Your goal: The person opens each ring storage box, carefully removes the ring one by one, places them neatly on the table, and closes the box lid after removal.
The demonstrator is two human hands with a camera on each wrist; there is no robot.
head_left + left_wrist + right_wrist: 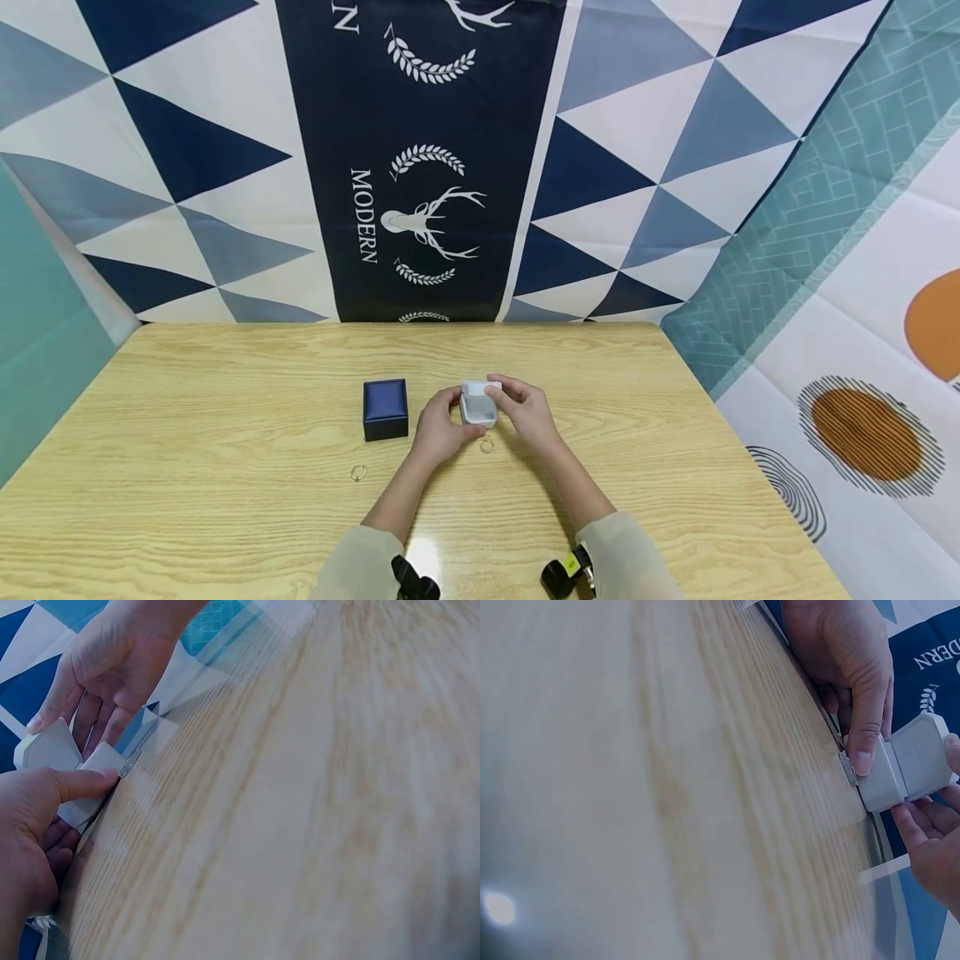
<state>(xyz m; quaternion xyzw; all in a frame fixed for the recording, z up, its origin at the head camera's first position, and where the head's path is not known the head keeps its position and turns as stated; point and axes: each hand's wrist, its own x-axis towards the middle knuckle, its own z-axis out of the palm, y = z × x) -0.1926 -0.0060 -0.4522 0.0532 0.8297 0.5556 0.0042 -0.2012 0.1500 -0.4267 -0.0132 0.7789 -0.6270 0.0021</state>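
Note:
A small white ring box (478, 405) stands on the wooden table with its lid raised. My left hand (441, 427) grips the base from the left, thumb across its near side. The right hand (527, 412) pinches the lid (924, 754) between thumb and fingers. Just in front of the box lies a ring (487, 446); in the right wrist view its band (847, 769) looks studded with small stones. The inside of the box is too small to make out.
Left of the hands sits a closed dark blue box (386, 409). A second ring (358, 472) lies nearer me on the wooden table (225, 500). Patterned cloth (420, 167) hangs behind the far edge.

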